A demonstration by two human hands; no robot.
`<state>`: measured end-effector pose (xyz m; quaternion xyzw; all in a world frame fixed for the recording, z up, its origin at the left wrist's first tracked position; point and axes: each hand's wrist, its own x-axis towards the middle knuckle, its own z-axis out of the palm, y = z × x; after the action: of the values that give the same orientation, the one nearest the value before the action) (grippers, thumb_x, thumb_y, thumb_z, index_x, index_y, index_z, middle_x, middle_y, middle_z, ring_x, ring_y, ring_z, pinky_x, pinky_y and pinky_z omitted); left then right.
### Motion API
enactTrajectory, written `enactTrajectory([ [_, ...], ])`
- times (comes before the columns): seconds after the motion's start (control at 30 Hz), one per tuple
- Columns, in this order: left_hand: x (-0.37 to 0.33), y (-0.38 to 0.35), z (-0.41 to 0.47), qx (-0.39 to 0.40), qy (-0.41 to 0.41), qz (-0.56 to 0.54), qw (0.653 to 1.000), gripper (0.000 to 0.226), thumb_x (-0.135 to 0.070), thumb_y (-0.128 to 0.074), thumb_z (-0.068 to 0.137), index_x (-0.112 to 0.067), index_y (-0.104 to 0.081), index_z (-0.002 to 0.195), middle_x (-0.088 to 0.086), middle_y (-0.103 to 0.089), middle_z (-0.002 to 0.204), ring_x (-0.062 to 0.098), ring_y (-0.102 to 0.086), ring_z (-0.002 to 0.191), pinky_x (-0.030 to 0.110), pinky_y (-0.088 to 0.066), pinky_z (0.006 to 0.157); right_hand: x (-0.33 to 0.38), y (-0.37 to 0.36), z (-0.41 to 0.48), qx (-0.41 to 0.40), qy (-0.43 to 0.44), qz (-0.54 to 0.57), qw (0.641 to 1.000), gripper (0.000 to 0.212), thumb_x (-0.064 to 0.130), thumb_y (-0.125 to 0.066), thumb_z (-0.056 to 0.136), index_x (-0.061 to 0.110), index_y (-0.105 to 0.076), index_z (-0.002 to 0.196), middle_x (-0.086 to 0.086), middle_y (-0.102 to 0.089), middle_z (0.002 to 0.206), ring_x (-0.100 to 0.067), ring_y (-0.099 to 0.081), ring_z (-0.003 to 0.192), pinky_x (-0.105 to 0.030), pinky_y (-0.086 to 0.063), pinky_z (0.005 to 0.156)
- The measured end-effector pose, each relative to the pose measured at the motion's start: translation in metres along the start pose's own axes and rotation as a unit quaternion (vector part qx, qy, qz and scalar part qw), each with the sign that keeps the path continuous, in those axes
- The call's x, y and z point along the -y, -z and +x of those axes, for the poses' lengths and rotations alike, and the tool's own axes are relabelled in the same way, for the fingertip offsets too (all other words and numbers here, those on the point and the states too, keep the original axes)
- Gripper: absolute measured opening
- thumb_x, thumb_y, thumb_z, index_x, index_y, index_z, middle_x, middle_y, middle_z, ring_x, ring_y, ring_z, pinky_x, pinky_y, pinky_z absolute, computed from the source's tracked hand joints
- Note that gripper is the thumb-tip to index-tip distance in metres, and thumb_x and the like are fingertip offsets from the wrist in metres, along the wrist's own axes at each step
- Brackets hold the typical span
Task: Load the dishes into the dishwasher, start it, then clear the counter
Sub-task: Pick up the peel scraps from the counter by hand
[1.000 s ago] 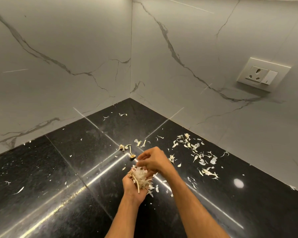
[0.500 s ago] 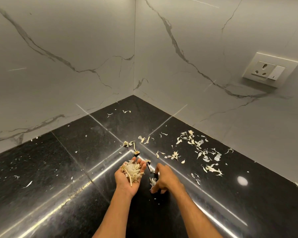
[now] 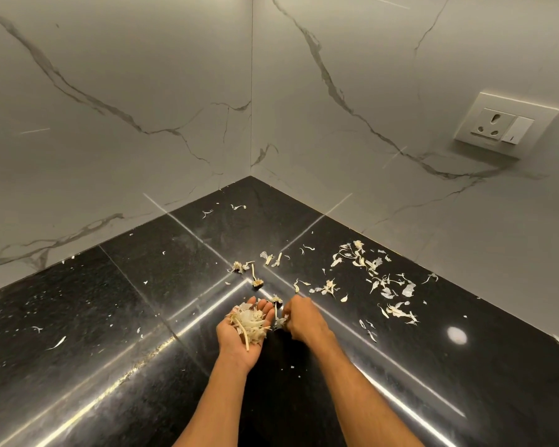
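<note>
left hand [image 3: 238, 341] cups peels [image 3: 250, 322], right hand [image 3: 302, 321] pinches

Nothing you can read in this view, a small dark mark on the wall socket's switch [image 3: 518, 130], too tiny to make out.

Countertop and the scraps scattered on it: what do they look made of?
Countertop: polished black stone, likely granite; it shows fine pale flecks, mirror-like streaks of reflected light and thin joints between slabs.
Scraps: dry, papery plant peel with a few stalks, possibly garlic or onion skin; the flakes are thin, curled, off-white and partly translucent.
</note>
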<state>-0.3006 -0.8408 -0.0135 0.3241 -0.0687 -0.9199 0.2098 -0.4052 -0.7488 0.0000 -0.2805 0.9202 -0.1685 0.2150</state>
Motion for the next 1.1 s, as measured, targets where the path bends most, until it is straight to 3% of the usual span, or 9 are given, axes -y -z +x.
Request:
enactTrajectory([
  [0.17,0.005,0.006,0.000,-0.025,-0.010,-0.010,1.000,0.043,-0.023,-0.024,0.099,0.002,-0.055,0.115,0.025,-0.060,0.115,0.038,-0.059,0.103,0.050,-0.047,0.095,-0.010,0.012,0.001,0.081,-0.080,0.189,0.975,0.019,-0.007,-0.076,0.078,0.009,-0.066,0.078,-0.018,-0.072,0.082,-0.023,-0.072,0.063,-0.038,-0.062,0.068],
  [0.23,0.007,0.006,0.001,-0.028,-0.010,-0.013,0.999,0.044,-0.023,-0.022,0.100,0.002,-0.055,0.117,0.025,-0.059,0.115,0.038,-0.059,0.103,0.048,-0.042,0.098,-0.008,0.026,-0.004,0.106,-0.081,0.310,0.941,0.013,-0.013,-0.070,0.081,-0.005,-0.067,0.091,-0.016,-0.068,0.077,-0.018,-0.069,0.054,-0.028,-0.060,0.056],
  [0.3,0.012,0.002,0.001,-0.021,-0.002,-0.015,1.000,0.045,-0.024,-0.022,0.099,0.001,-0.055,0.116,0.025,-0.060,0.112,0.039,-0.059,0.101,0.049,-0.043,0.096,0.000,0.039,-0.010,0.132,-0.060,0.360,0.922,0.018,-0.014,-0.067,0.082,-0.011,-0.065,0.100,-0.018,-0.069,0.082,-0.020,-0.070,0.059,-0.025,-0.059,0.055],
  [0.4,0.023,-0.007,-0.005,0.006,0.007,0.008,1.000,0.045,-0.022,-0.019,0.097,0.000,-0.059,0.103,0.025,-0.069,0.095,0.039,-0.065,0.085,0.049,-0.051,0.080,0.019,0.047,-0.016,0.147,-0.027,0.304,0.941,0.011,-0.014,-0.068,0.081,-0.009,-0.066,0.090,-0.017,-0.069,0.082,-0.026,-0.069,0.066,-0.030,-0.062,0.062],
  [0.47,0.029,-0.012,-0.007,0.032,0.014,0.026,0.999,0.048,-0.022,-0.017,0.097,-0.001,-0.059,0.107,0.019,-0.072,0.088,0.033,-0.070,0.071,0.038,-0.056,0.063,0.029,0.049,-0.018,0.143,-0.011,0.242,0.960,0.014,-0.014,-0.072,0.078,-0.007,-0.069,0.090,-0.016,-0.071,0.086,-0.027,-0.069,0.068,-0.035,-0.062,0.069],
  [0.57,0.035,-0.017,-0.011,0.049,0.016,0.033,0.998,0.053,-0.023,-0.015,0.097,0.000,-0.061,0.109,0.019,-0.073,0.088,0.031,-0.072,0.071,0.038,-0.052,0.074,0.032,0.063,-0.019,0.120,0.013,0.177,0.977,0.031,-0.015,-0.072,0.074,0.000,-0.075,0.101,-0.020,-0.074,0.093,-0.022,-0.070,0.068,-0.031,-0.062,0.068],
  [0.8,0.039,-0.019,-0.004,0.009,0.015,-0.006,1.000,0.047,-0.026,-0.022,0.100,0.002,-0.055,0.120,0.025,-0.063,0.104,0.039,-0.063,0.092,0.051,-0.057,0.077,-0.021,0.085,-0.022,0.024,-0.077,0.231,0.970,0.020,-0.019,-0.066,0.078,-0.001,-0.070,0.086,-0.022,-0.073,0.083,-0.032,-0.074,0.076,-0.044,-0.062,0.074],
  [0.97,0.040,-0.015,-0.011,0.025,0.007,0.001,1.000,0.047,-0.026,-0.023,0.100,0.004,-0.059,0.107,0.024,-0.070,0.087,0.038,-0.068,0.080,0.051,-0.056,0.071,-0.075,0.056,-0.042,0.077,-0.163,0.135,0.974,0.029,-0.003,-0.085,0.068,0.004,-0.067,0.089,-0.015,-0.072,0.083,-0.026,-0.073,0.068,-0.041,-0.062,0.071],
  [1.1,0.036,-0.008,-0.011,0.021,0.010,0.010,1.000,0.049,-0.027,-0.022,0.100,0.007,-0.058,0.108,0.026,-0.066,0.103,0.038,-0.063,0.092,0.046,-0.060,0.065,-0.078,0.037,-0.043,0.076,-0.147,0.177,0.970,0.031,-0.003,-0.089,0.063,0.009,-0.066,0.082,-0.010,-0.073,0.075,-0.023,-0.074,0.065,-0.044,-0.061,0.078],
])
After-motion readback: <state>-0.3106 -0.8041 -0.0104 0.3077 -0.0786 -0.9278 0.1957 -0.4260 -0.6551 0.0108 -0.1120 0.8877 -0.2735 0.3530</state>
